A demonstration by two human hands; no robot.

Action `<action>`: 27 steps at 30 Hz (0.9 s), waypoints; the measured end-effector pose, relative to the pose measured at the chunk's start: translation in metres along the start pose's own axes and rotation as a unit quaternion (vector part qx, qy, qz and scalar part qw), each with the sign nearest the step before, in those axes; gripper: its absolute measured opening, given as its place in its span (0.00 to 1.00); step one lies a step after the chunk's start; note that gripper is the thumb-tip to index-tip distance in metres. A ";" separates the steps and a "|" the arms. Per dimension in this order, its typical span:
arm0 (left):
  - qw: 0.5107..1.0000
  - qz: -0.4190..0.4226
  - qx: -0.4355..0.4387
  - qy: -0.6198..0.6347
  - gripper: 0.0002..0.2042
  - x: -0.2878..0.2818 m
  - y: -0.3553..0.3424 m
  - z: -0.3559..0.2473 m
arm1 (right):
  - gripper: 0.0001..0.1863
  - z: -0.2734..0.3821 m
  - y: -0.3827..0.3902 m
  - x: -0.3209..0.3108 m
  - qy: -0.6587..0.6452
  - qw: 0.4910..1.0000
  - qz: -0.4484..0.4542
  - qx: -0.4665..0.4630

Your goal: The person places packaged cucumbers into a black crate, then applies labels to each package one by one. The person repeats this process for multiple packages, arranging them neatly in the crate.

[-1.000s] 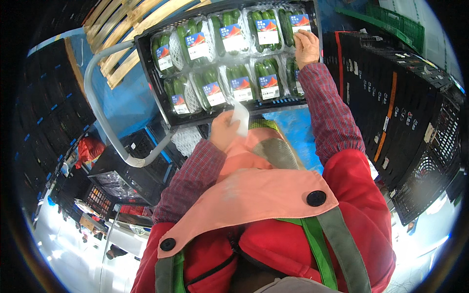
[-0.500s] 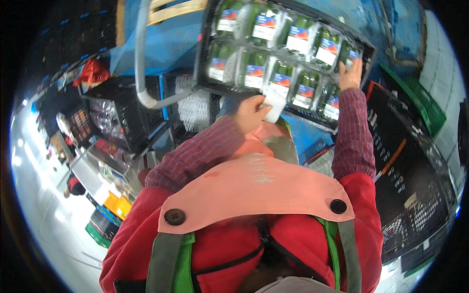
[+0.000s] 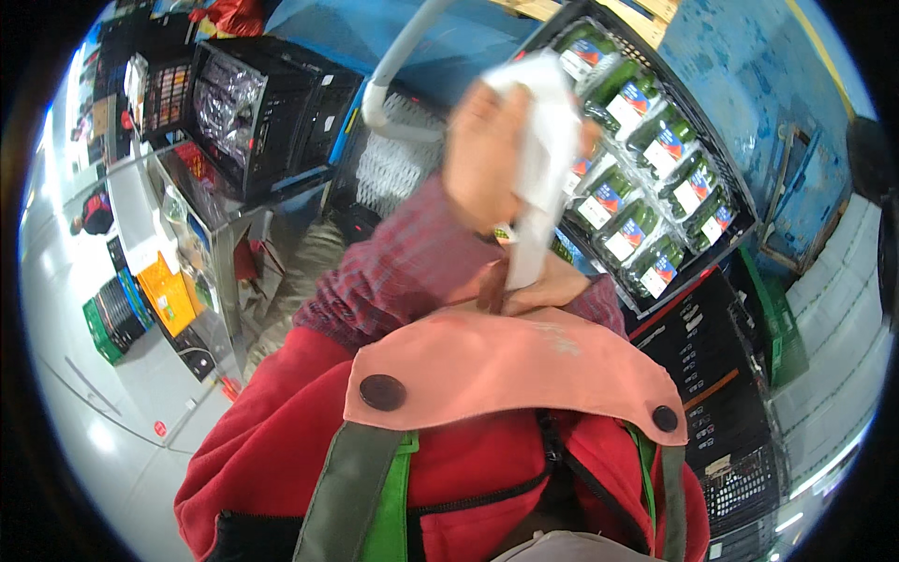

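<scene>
A folded white paper strip [image 3: 551, 140] hangs between my hands, its upper part blurred by motion. My left hand [image 3: 482, 159] is raised left of the crate, closed around the strip's upper part. Close to my apron, my right hand [image 3: 552, 284] is partly hidden; its fingers are closed at the strip's lower end. Just beyond and to the right is a black crate [image 3: 740, 192] with rows of clear-wrapped packs of green vegetables [image 3: 665, 145], each bearing a white, blue and red label. My left hand and the strip cover its near left part.
A grey bent pipe [image 3: 379, 94] rises left of the crate, beside white netting [image 3: 398, 164] in a dark crate. Further left stand black crates [image 3: 300, 103] and a clear-sided bin [image 3: 220, 244]. Stacked black crates [image 3: 707, 365] and a green crate [image 3: 777, 323] are at right.
My right hand has left the packs and come in to my chest. My left hand has risen with the white paper, now stretched into a strip. The view has turned; the crate appears further right.
</scene>
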State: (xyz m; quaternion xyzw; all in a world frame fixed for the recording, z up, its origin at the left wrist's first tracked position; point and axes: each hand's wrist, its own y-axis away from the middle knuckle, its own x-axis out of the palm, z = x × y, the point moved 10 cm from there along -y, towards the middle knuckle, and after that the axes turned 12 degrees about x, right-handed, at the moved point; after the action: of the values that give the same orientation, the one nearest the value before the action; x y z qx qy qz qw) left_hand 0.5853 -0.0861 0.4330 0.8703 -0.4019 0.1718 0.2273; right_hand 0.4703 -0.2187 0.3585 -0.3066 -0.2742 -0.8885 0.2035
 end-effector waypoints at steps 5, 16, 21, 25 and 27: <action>0.974 -0.124 0.126 0.145 0.10 -0.204 -0.002 -0.121 | 0.35 -0.018 -0.035 0.000 -0.101 0.978 -0.164 0.084; 0.679 -0.603 0.352 -0.224 0.07 -0.605 0.305 -0.315 | 0.25 -0.094 -0.090 -0.031 0.247 0.870 -0.301 0.303; 0.814 -0.329 0.159 -0.451 0.47 -0.521 0.261 -0.205 | 0.16 0.011 -0.206 0.001 0.256 0.906 -0.322 0.097; 0.918 -0.018 0.093 -0.386 0.56 -0.413 0.227 -0.068 | 0.09 0.055 -0.322 0.093 0.239 0.950 -0.120 0.161; 0.975 -0.075 0.115 -0.174 0.52 -0.404 0.230 -0.037 | 0.08 0.057 -0.359 0.129 0.163 0.965 0.008 0.206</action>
State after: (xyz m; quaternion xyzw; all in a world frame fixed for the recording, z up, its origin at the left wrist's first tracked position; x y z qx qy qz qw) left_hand 0.1525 0.0530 0.3282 0.9347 -0.3468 0.0452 0.0638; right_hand 0.2110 0.0667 0.3512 -0.1116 -0.4116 -0.8492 0.3115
